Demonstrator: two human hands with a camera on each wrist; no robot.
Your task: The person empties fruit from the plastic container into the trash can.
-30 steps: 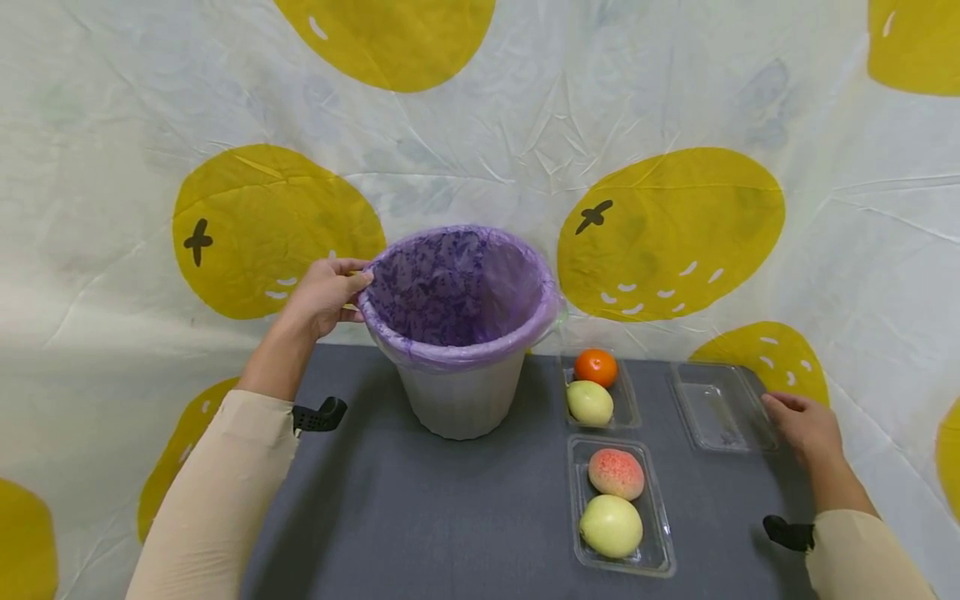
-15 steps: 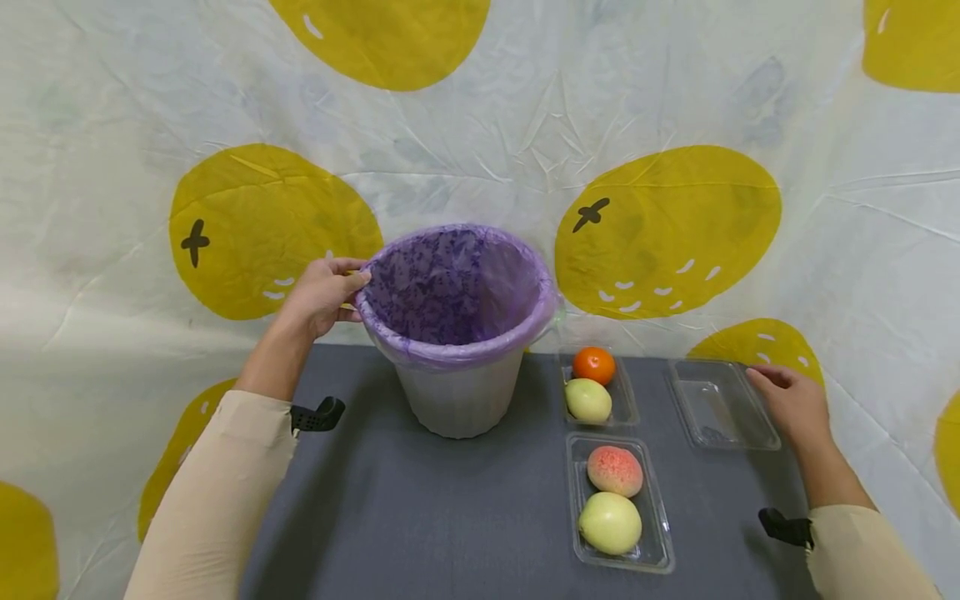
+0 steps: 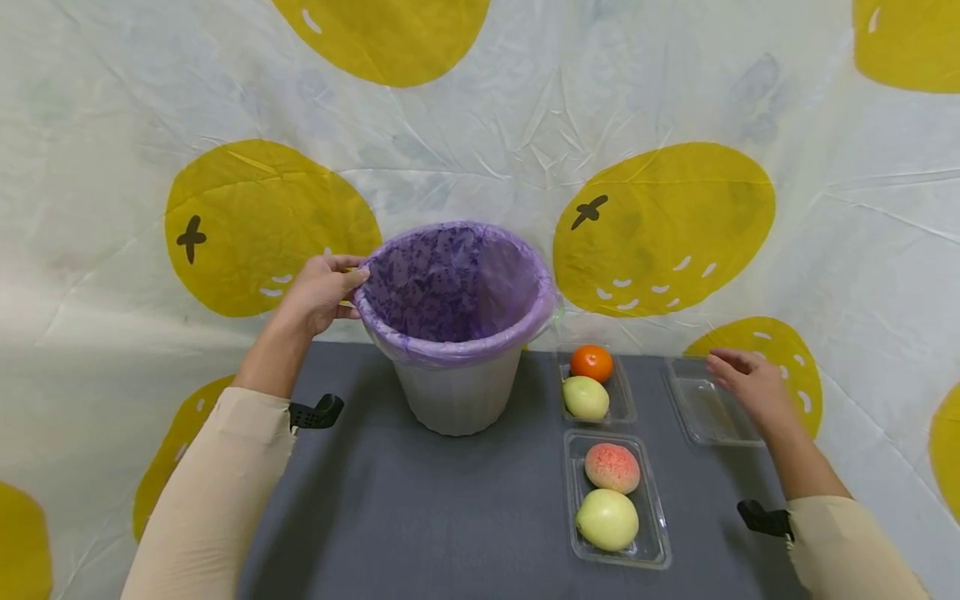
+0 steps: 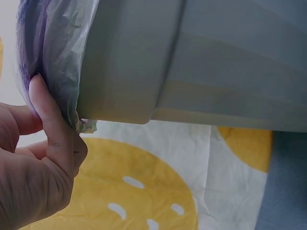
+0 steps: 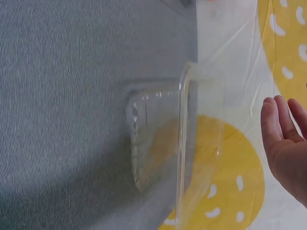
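Note:
A pale trash bin point(image 3: 457, 400) lined with a purple bag point(image 3: 517, 337) folded over its rim stands on the dark table. At its left side my left hand point(image 3: 318, 292) pinches the lined rim between thumb and fingers; the left wrist view shows the thumb against the bag point(image 4: 57, 62). My right hand point(image 3: 753, 387) hovers over a transparent plastic tray point(image 3: 693, 421) at the right, covering part of it. In the right wrist view that hand point(image 5: 288, 139) is apart from the tray point(image 5: 182, 143), its fingers loosely extended and holding nothing.
Between bin and right-hand tray, a transparent tray point(image 3: 630, 404) holds an orange fruit point(image 3: 592, 364) and a pale green fruit point(image 3: 586, 398). In front, another tray point(image 3: 652, 560) holds a peach point(image 3: 612, 467) and a pale green fruit point(image 3: 607, 520). A patterned cloth point(image 3: 450, 150) hangs behind.
My right hand has come away from the right edge of the tray, rising and moving left over it. My left hand stays on the bin's rim.

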